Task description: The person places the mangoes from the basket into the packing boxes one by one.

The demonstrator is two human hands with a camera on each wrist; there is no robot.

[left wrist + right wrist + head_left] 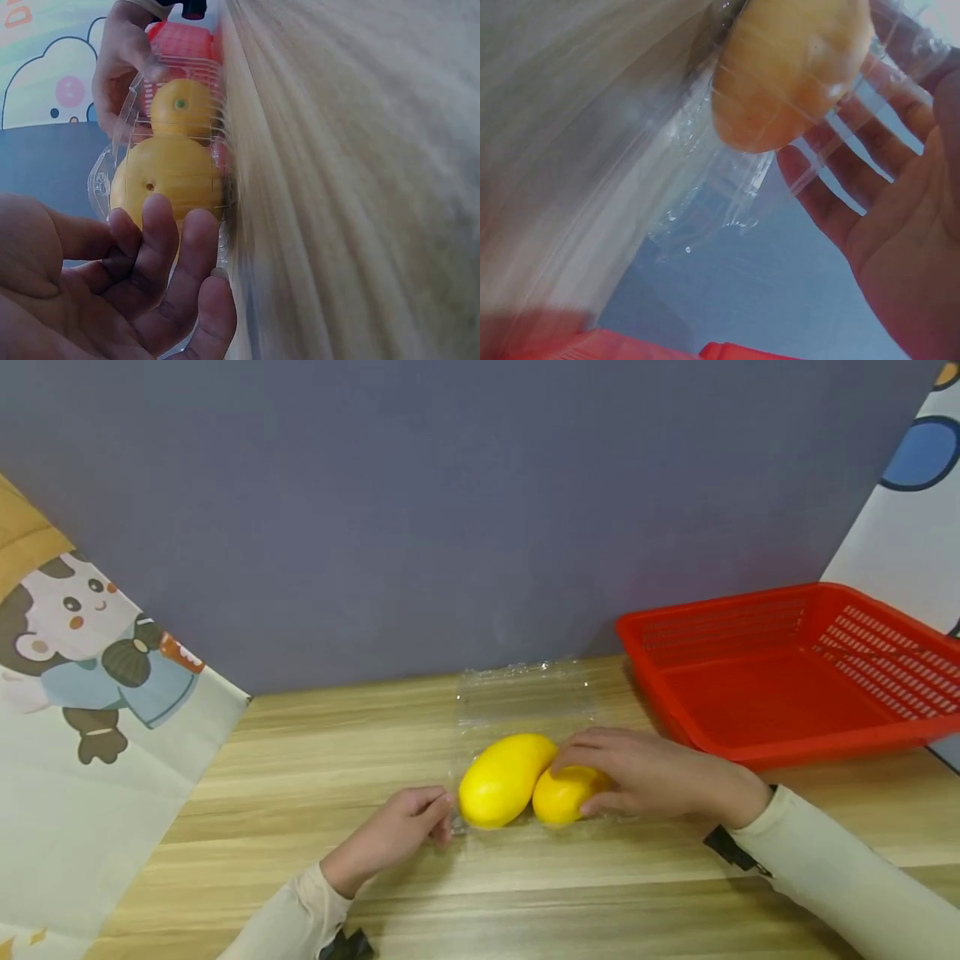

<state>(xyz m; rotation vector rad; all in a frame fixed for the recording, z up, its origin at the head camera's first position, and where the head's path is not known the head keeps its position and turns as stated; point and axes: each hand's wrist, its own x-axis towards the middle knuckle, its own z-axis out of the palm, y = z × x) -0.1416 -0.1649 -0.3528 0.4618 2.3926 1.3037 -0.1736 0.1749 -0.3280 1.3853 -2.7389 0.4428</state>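
Note:
A clear plastic clamshell box [525, 693] lies on the table with its lid folded back toward the wall. In it sit a large yellow mango [497, 783] and, to its right, a smaller yellow-orange fruit [558, 797], the two side by side. My left hand [412, 827] pinches the box's left edge between thumb and fingers. From the right, my right hand [630, 772] curls over the smaller fruit, thumb in front and fingertips on top. Through the clear wall, the left wrist view shows the smaller fruit [176, 105] beyond the mango [165, 176].
A red plastic basket [690, 752] with slotted walls stands at the right, behind my right forearm. The grey wall [420, 527] rises at the table's far edge. Cartoon-printed panels [172, 760] flank both sides. The wood-grain table [315, 752] spreads around the box.

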